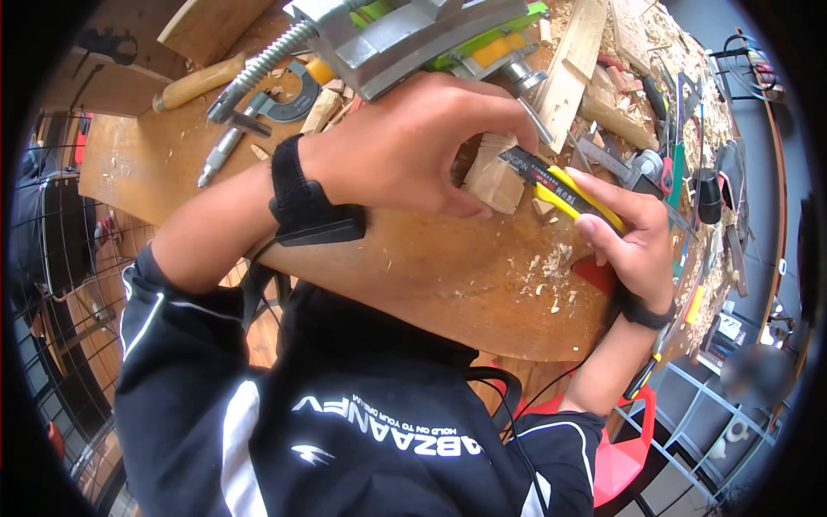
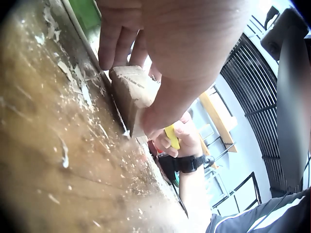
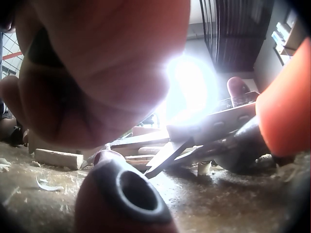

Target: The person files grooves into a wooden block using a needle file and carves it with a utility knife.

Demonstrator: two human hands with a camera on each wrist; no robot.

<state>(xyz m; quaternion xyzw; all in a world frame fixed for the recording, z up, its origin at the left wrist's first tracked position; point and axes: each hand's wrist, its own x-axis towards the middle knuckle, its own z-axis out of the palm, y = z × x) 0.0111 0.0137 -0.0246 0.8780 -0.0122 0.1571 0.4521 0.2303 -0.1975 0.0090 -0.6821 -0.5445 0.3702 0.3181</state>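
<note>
In the head view my left hand (image 1: 413,142) curls its fingers and thumb round a pale wooden block (image 1: 498,185), which stands on the bench top. My right hand (image 1: 633,237) grips a yellow and black utility knife (image 1: 573,194), its front end against the block's upper right side. The left wrist view has the block (image 2: 131,97) beneath my left hand (image 2: 180,48), with my right hand (image 2: 187,141) and the yellow knife (image 2: 171,136) behind it. Close up in the right wrist view, my right hand (image 3: 102,73) is blurred; the blade cannot be made out there.
A metal vise (image 1: 396,43) stands just beyond my left hand. Left of it lie a micrometer (image 1: 297,99) and a wooden handle (image 1: 198,82). Wood strips (image 1: 577,73), a caliper (image 1: 616,164) and many shavings crowd the bench's right side. The bench's curved edge (image 1: 482,349) is near my body.
</note>
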